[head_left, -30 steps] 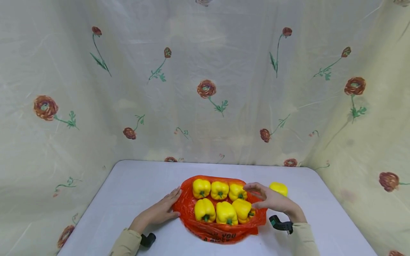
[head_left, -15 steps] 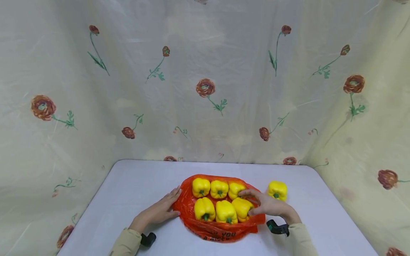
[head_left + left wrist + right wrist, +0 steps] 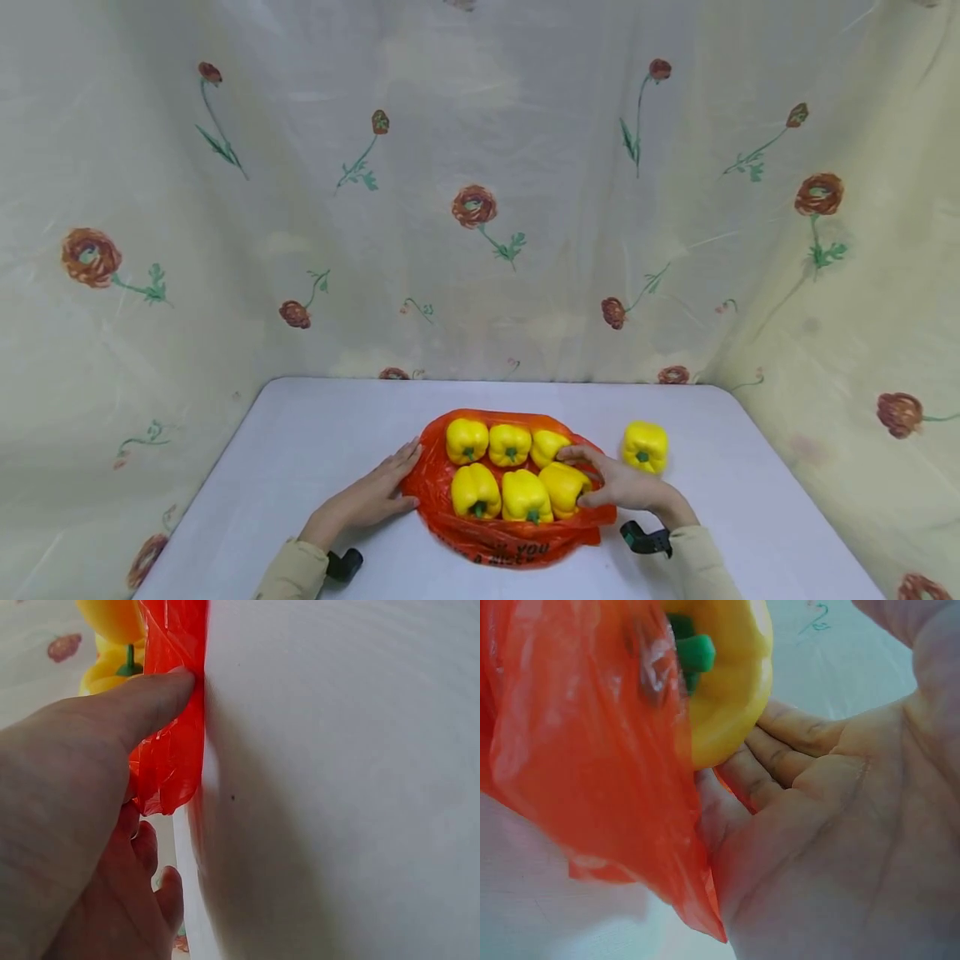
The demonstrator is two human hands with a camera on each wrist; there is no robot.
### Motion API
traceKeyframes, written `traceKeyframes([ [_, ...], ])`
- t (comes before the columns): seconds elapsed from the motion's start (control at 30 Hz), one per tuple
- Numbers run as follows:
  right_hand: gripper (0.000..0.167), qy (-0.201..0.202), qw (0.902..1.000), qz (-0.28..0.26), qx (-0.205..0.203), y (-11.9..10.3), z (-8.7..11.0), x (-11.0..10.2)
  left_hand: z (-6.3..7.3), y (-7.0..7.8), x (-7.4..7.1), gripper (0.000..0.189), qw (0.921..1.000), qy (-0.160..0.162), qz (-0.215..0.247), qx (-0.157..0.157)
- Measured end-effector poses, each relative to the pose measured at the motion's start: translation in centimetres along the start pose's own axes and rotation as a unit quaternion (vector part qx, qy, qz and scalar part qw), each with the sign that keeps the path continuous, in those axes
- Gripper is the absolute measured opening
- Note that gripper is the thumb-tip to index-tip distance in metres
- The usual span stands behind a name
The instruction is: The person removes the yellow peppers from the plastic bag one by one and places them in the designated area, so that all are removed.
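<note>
Leftward, toward the red bag, the right hand has been shifted since a second ago, and the loose pepper, part covered then, is now seen whole. Around the front-right pepper the right fingers and thumb are spread, set wide apart and loosely bent; in the right wrist view that pepper is touched by the fingers, but whether it is gripped cannot be told. Over on the other side, the bag's left edge is touched by the left hand, kept just where it was: its fingers are stretched nearly straight, nothing is clasped, and its thumb is laid against the bag. Six yellow peppers are gathered inside the open bag, three in the back row, three in front. Black lettering is printed on its near side. Out on the white table, the loose pepper is set right of the bag, just behind the right hand. Farther back, a flowered curtain is hung.
</note>
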State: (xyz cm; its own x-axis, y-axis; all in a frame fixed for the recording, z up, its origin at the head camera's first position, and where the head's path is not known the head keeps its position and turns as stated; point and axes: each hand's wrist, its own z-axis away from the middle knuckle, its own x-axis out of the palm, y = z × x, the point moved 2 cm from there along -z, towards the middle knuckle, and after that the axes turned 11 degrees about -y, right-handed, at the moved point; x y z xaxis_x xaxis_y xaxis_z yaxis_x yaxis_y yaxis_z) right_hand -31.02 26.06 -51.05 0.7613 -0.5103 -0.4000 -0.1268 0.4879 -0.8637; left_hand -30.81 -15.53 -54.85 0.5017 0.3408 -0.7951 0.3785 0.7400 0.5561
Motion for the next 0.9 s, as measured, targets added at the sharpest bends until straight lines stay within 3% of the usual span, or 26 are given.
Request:
traceKeyframes([
  [0.17,0.069,-0.003,1.0,-0.008,-0.003,0.16,-0.21,0.13,-0.18,-0.21,0.19,0.085,0.9999,-0.004,-0.002,-0.015],
  [0.6,0.064,0.01,0.9998,0.0,0.017,0.75,-0.77,0.29,-0.19,-0.37,0.3,0.085,0.9999,-0.005,-0.008,-0.013],
  [0.9,0.064,0.021,0.9976,0.031,0.059,0.5,-1.01,0.43,-0.2,-0.28,0.21,0.084,0.9999,-0.001,-0.009,-0.009],
])
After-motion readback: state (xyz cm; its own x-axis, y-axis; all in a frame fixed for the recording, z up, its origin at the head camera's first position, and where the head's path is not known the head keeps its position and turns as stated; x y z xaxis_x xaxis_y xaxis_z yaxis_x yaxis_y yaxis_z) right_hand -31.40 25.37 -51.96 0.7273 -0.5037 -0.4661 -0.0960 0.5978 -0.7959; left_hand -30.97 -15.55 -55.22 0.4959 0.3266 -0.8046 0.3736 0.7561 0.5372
